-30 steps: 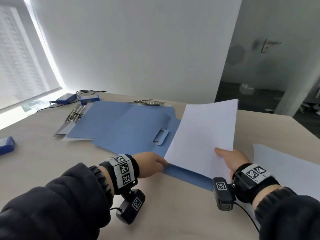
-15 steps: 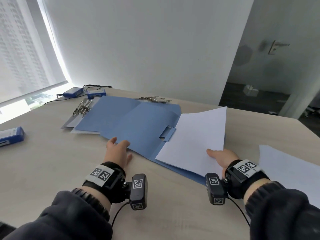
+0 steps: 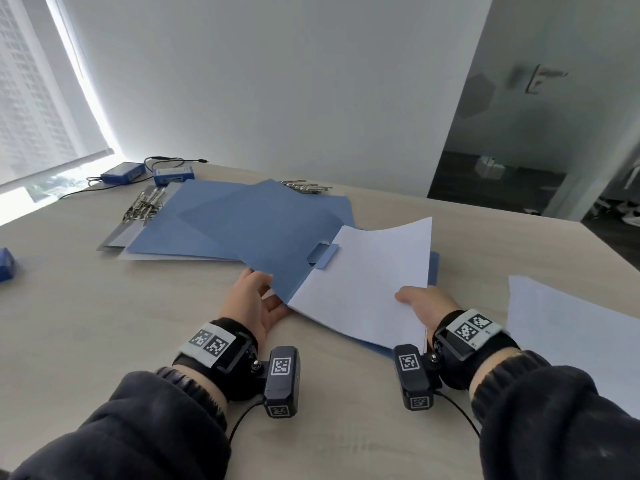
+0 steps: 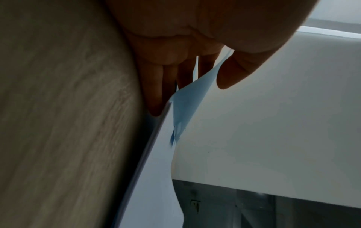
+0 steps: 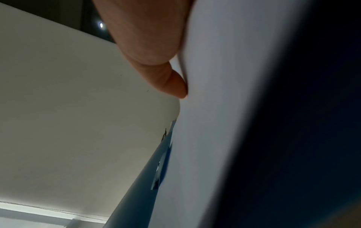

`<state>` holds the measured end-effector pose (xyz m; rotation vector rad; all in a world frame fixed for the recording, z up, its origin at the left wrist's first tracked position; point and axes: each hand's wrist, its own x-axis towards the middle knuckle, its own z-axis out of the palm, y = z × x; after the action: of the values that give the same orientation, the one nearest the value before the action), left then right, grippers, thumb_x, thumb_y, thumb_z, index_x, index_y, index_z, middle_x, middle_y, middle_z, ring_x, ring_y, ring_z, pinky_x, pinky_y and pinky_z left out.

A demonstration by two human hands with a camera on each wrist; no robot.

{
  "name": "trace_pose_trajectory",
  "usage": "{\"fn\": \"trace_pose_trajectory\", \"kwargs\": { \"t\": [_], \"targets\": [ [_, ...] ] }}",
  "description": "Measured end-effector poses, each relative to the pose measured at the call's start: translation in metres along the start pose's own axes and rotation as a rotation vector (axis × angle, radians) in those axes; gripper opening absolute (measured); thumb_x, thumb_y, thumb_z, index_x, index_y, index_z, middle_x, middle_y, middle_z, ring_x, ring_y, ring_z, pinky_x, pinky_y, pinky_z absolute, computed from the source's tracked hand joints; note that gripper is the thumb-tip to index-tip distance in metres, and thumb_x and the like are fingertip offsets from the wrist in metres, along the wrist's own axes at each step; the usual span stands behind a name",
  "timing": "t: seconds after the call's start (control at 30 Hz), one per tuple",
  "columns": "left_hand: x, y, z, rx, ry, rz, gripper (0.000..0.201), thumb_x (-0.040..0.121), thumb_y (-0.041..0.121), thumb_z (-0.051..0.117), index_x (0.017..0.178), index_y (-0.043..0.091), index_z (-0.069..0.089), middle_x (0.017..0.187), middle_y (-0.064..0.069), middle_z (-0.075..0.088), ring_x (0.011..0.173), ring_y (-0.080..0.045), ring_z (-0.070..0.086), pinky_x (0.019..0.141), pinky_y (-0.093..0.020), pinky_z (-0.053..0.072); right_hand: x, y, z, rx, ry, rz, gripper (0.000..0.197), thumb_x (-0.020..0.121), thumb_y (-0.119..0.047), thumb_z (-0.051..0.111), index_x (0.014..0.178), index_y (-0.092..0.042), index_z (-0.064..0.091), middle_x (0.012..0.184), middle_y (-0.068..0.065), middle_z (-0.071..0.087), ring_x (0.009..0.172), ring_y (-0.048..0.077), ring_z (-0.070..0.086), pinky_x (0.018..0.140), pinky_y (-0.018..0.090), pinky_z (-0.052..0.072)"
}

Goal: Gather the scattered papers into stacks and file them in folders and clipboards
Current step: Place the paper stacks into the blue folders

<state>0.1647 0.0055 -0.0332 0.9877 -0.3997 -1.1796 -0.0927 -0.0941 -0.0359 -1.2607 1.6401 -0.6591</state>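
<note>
While folders (image 3: 242, 223) cover the pale table (image 3: 86, 323), white walls surround.

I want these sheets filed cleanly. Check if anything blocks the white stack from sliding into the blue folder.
Nothing visible blocks it. The left hand lifts the blue folder's cover corner, and the white stack, held by the right hand, already lies partly under that flap.

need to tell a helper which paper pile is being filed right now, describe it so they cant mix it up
On the pale wooden table, find the spread of blue folders in the middle. The white stack lies at their right end, partly tucked under a blue flap and gripped at its near edge by the right hand. The other white pile lies flat at far right, untouched.
</note>
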Motion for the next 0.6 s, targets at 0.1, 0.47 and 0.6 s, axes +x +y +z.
{"fn": "trace_pose_trajectory", "kwargs": {
  "t": [0.1, 0.47, 0.6],
  "targets": [
    [0.0, -0.004, 0.004, 0.052, -0.05, -0.003, 0.05, 0.09, -0.004, 0.036, 0.129, 0.019, 0.058, 0.118, -0.008, 0.069, 0.092, -0.034, 0.069, 0.075, -0.048, 0.06, 0.012, 0.006, -0.001, 0.034, -0.007, 0.025, 0.059, 0.046, -0.038, 0.072, 0.093, -0.004, 0.063, 0.105, 0.023, 0.07, 0.096, 0.043, 0.069, 0.093, 0.059, 0.054],
    [0.002, -0.007, 0.002, 0.209, -0.028, -0.014, 0.041, 0.092, -0.012, 0.034, 0.11, 0.015, 0.06, 0.103, -0.009, 0.072, 0.087, -0.027, 0.071, 0.07, -0.041, 0.062, 0.01, 0.01, -0.003, 0.166, 0.004, -0.003, 0.02, 0.076, -0.013, 0.073, 0.092, -0.01, 0.062, 0.101, 0.02, 0.072, 0.096, 0.042, 0.07, 0.093, 0.061, 0.053],
    [-0.001, -0.006, 0.004, 0.201, -0.028, -0.013, 0.043, 0.092, -0.01, 0.034, 0.112, 0.016, 0.062, 0.101, -0.007, 0.072, 0.086, -0.027, 0.071, 0.072, -0.042, 0.062, 0.003, 0.007, -0.002, 0.2, -0.016, -0.013, 0.012, 0.084, -0.005, 0.07, 0.092, -0.012, 0.064, 0.103, 0.019, 0.072, 0.097, 0.04, 0.07, 0.095, 0.058, 0.053]
  ]
}}
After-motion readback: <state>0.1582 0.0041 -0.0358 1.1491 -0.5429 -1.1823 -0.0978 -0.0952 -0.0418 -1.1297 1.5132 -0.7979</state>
